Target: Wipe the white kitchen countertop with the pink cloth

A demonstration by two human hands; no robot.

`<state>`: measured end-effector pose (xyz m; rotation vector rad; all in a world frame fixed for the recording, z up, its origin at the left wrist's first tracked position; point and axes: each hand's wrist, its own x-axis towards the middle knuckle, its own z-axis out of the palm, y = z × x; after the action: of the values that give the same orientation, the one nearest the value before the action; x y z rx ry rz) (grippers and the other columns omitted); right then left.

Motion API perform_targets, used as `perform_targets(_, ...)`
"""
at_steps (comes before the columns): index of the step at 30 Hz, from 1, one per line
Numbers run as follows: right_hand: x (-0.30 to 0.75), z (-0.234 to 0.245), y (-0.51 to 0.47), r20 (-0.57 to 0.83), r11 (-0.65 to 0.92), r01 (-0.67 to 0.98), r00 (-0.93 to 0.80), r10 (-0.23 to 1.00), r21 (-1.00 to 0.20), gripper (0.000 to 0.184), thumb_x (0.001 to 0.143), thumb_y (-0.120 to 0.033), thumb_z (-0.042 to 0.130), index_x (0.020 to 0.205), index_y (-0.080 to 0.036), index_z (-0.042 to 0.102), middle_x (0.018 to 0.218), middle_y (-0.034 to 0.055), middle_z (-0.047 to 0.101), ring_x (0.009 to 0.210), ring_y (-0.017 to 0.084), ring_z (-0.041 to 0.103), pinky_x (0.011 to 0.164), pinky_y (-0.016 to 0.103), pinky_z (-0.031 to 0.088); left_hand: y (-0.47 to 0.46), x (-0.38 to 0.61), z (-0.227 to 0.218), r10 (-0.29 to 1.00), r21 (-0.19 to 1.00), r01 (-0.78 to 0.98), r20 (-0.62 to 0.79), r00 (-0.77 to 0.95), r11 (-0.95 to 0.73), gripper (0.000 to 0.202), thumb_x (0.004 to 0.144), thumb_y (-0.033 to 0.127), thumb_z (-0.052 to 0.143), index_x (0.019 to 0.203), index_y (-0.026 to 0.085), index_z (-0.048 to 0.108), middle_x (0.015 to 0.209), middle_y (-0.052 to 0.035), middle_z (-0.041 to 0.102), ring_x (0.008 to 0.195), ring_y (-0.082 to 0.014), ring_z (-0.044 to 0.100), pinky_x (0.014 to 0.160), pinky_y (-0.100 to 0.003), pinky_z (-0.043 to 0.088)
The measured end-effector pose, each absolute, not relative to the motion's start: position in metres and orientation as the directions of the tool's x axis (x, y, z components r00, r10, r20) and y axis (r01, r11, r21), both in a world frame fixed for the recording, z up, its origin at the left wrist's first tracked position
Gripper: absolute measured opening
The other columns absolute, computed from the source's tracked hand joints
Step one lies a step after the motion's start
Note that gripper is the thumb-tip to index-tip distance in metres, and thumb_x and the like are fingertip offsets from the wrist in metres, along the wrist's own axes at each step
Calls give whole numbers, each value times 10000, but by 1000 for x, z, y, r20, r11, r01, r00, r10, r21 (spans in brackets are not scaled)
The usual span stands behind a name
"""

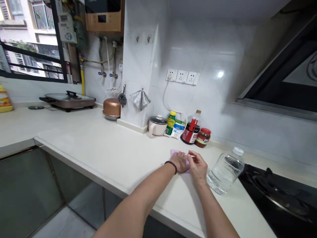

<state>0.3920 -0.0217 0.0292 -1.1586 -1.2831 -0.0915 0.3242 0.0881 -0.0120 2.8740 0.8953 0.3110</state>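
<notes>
Pink cloth (pixel 174 152) is lying on the white stone desk (pixel 104 158), with the left hand (pixel 178 162), wearing a dark beaded bracelet (pixel 171 167), resting on top of it. The right hand (pixel 198 168) is coming in just beside it, so both hands are close together over the cloth, though whether either is gripping it I cannot tell. A clear plastic bottle (pixel 226 171) with a white cap is sitting near the right hand, just beside a black gas hob (pixel 274 195).
</notes>
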Motion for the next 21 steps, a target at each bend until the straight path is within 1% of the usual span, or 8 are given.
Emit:
perform_targets(2, 406, 22, -24, 735, 445, 611, 379, 561, -655, 341, 856, -469, 643, 1014, -178, 721, 936, 80, 726, 682, 168, 652, 636, 307, 558, 109, 318, -8, 622, 172, 599, 157, 767, -782, 686, 926, 593, 329, 1474, 180, 368, 1581, -158, 325, 1449, -320, 269, 1161, -513, 215)
perform_targets(5, 416, 21, -27, 712, 425, 592, 422, 561, -685, 363, 863, -489, 643, 1032, -178, 724, 875, 62, 722, 671, 168, 650, 629, 306, 562, 142, 308, -1, 683, 166, 663, 135, 718, -730, 714, 924, 617, 305, 1487, 180, 346, 1605, -148, 289, 1468, -306, 236, 1169, -496, 205)
perform_targets(8, 415, 23, -26, 703, 404, 610, 395, 591, -682, 341, 869, -480, 648, 1030, -192, 732, 873, 48, 718, 661, 155, 633, 625, 298, 563, 174, 294, 3, 740, 149, 725, 128, 660, -672, 696, 931, 608, 294, 1479, 183, 355, 1602, -144, 301, 1468, -297, 249, 1164, -479, 217)
perform_targets(11, 412, 21, -25, 687, 390, 620, 357, 633, -681, 323, 871, -479, 648, 1004, -200, 742, 864, 40, 712, 642, 144, 607, 610, 291, 566, 200, 276, 6, 770, 140, 757, 132, 624, -638, 686, 939, 597, 293, 1466, 163, 368, 1597, -160, 304, 1464, -305, 260, 1162, -475, 220)
perform_targets(14, 411, 20, -26, 665, 372, 617, 349, 660, -694, 331, 871, -482, 643, 992, -192, 747, 829, 40, 710, 632, 149, 605, 606, 296, 566, 214, 259, 7, 779, 143, 765, 131, 614, -627, 668, 947, 581, 300, 1460, 159, 370, 1593, -174, 303, 1463, -319, 263, 1157, -491, 221)
perform_targets(17, 411, 20, -27, 643, 357, 605, 356, 678, -712, 350, 867, -486, 641, 991, -177, 748, 799, 46, 713, 633, 162, 616, 604, 301, 562, 216, 240, 5, 768, 139, 755, 124, 629, -641, 653, 950, 576, 319, 1456, 167, 381, 1583, -168, 328, 1460, -309, 276, 1158, -476, 226)
perform_targets(21, 410, 18, -27, 611, 349, 583, 344, 713, -734, 352, 861, -489, 642, 976, -176, 753, 804, 51, 716, 641, 166, 614, 617, 304, 560, 211, 195, 0, 708, 156, 691, 109, 698, -705, 659, 957, 594, 325, 1497, 216, 346, 1622, -112, 279, 1496, -275, 208, 1192, -438, 169)
